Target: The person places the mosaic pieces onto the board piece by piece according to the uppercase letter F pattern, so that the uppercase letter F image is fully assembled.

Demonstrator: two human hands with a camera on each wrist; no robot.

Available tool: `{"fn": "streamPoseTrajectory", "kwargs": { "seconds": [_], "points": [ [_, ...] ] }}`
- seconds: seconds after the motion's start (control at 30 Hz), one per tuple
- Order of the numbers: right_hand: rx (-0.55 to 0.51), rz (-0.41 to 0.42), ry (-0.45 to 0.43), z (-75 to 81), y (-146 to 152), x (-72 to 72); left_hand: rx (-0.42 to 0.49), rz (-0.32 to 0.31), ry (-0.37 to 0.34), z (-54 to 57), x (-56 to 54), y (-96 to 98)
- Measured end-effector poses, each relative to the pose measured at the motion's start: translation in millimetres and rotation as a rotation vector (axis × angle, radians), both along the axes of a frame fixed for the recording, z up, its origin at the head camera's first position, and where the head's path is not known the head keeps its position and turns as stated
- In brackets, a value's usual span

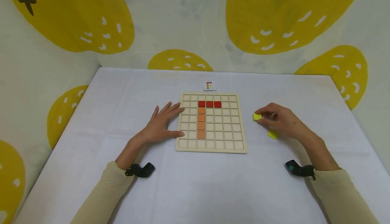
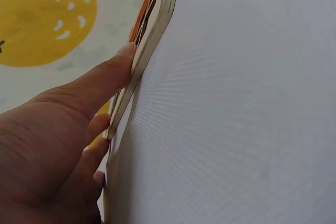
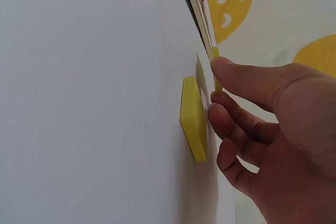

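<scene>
A square wooden grid board (image 1: 210,145) lies mid-table. Three red tiles (image 1: 209,104) form a row in its upper part, and a column of several orange tiles (image 1: 201,118) runs down from the leftmost red one. My left hand (image 1: 161,124) rests at the board's left edge, fingers spread, thumb and fingertips on the rim. To the right of the board, my right hand (image 1: 281,120) pinches a yellow tile (image 1: 257,117) between thumb and forefinger. A second yellow tile (image 1: 272,134) lies on the cloth below that hand; it shows large in the right wrist view.
A small pattern card (image 1: 209,85) with a coloured figure on a grid lies just behind the board. White cloth (image 1: 195,186) covers the table, whose back edge meets a wall hanging (image 1: 182,17) with yellow fruit shapes. Dark wrist cameras sit at both cuffs.
</scene>
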State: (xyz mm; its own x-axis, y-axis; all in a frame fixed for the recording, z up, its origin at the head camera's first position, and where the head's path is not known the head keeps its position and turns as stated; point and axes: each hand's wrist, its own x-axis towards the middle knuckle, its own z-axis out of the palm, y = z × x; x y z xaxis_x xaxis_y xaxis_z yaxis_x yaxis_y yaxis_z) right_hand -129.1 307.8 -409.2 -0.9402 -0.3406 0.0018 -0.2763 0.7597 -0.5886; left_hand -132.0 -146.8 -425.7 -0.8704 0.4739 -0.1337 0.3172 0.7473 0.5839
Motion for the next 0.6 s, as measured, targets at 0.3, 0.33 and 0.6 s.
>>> {"fn": "streamPoseTrajectory", "kwargs": {
  "seconds": [0.3,0.33,0.6],
  "points": [
    [-0.023,0.003,-0.013,2.2,-18,-7.0,0.006,-0.002,0.006,0.0,-0.4,-0.6],
    [-0.025,0.005,-0.015,2.3,-20,-7.8,0.005,-0.002,0.005,-0.4,-0.5,-0.6],
    [-0.021,0.009,-0.057,4.0,-37,-13.6,0.009,-0.004,0.006,-1.2,-0.6,-0.8]
  ]
}}
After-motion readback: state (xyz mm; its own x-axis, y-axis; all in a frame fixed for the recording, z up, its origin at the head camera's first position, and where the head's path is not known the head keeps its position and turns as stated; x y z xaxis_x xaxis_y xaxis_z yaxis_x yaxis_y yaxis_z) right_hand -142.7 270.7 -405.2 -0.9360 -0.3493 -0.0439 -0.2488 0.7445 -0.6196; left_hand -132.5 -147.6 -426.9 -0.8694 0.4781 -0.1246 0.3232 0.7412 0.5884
